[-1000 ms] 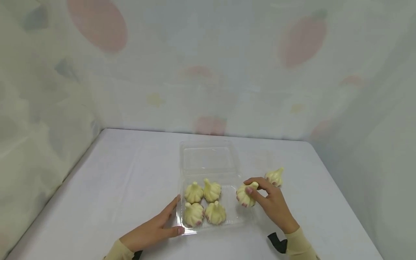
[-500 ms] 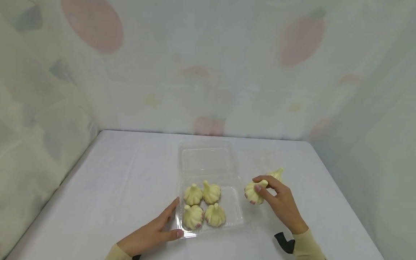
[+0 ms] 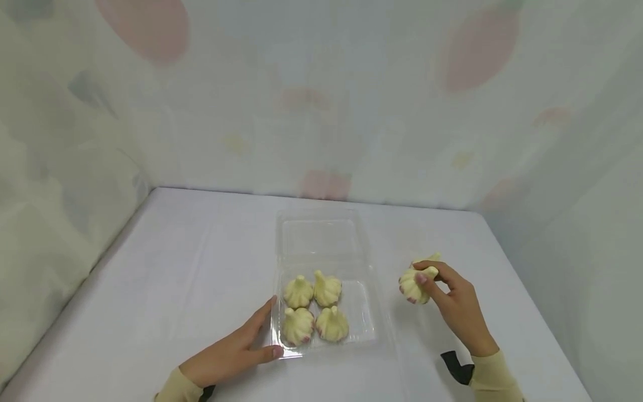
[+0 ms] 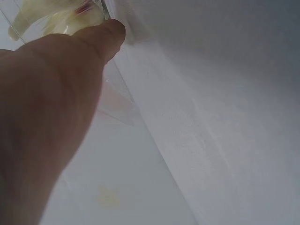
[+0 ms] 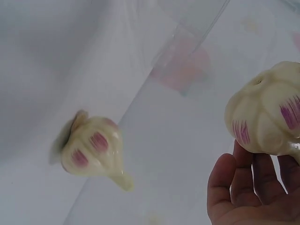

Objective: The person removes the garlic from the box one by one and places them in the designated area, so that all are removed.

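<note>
Head view: right of the clear container [image 3: 360,307], the right hand [image 3: 458,298] pinches a garlic bulb [image 3: 412,286] between thumb and fingers. Also right of the container, partly hidden, lies a loose bulb [image 3: 435,257]. The left hand [image 3: 233,349], thumb and fingers spread, touches the container's left edge. Four bulbs [image 3: 327,291] sit in its left part; its lid [image 3: 318,235] lies beyond.

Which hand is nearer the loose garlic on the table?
Right. The right hand, pinching another bulb, is close in front of the loose garlic; the left hand is well to its left, at the left side of the box.
</note>
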Action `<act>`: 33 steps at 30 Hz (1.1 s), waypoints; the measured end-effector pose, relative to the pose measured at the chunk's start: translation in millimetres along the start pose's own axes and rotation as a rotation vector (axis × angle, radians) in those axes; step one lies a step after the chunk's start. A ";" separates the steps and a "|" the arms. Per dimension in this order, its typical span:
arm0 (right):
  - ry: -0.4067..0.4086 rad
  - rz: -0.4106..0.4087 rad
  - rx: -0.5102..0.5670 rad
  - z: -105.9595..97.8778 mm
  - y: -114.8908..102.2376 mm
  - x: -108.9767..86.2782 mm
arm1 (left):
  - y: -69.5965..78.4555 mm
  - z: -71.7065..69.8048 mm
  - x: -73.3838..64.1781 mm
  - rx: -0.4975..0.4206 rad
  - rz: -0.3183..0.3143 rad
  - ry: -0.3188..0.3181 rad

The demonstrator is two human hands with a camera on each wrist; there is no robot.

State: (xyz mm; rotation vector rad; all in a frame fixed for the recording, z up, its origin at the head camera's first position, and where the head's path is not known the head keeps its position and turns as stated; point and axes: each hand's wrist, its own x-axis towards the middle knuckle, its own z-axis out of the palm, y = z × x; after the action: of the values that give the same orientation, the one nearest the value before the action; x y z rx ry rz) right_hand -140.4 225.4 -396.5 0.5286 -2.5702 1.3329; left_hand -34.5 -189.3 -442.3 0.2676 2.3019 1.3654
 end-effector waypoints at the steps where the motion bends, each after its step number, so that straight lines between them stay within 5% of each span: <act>1: 0.005 0.007 -0.001 -1.6 0.9 0.2 | 0.0 -0.3 0.5 -0.001 0.002 0.000; 9: 0.070 0.114 -0.042 -6.7 8.5 -10.9 | -1.9 -2.8 -2.1 0.020 -0.004 0.002; 23: 0.127 0.184 -0.107 -27.5 20.0 -15.9 | 4.9 -4.9 3.2 0.018 0.001 0.011; 33: 0.099 0.263 -0.149 -28.3 30.2 -23.7 | 3.5 -4.7 0.5 -0.003 -0.037 -0.001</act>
State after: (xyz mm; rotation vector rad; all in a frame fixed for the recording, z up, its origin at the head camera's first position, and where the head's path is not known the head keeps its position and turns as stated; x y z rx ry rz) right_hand -130.4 269.8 -410.7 0.0987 -2.6981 1.1919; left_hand -37.4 -191.0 -437.5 0.2240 2.2924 1.3501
